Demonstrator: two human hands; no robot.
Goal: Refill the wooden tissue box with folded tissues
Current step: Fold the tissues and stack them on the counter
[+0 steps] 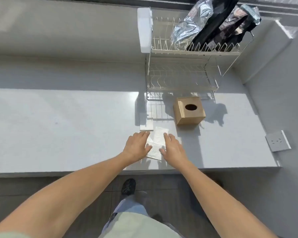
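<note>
A wooden tissue box point(189, 111) with an oval hole in its top stands on the white counter point(58, 127), just in front of a wire rack. A white tissue point(157, 141) lies flat between my hands, partly unfolded. My left hand point(137, 146) rests flat on its left edge, fingers spread. My right hand point(172, 146) presses flat on its right edge. A small stack of folded tissues point(146, 124) sits just beyond my left hand. The box is about a hand's length beyond my right hand.
A two-tier wire dish rack point(187, 69) stands at the back, with foil and dark bags point(213, 26) on top and a white plastic holder point(144, 30) on its left side. A wall socket point(278, 140) is on the right wall. The counter's front edge is below my wrists.
</note>
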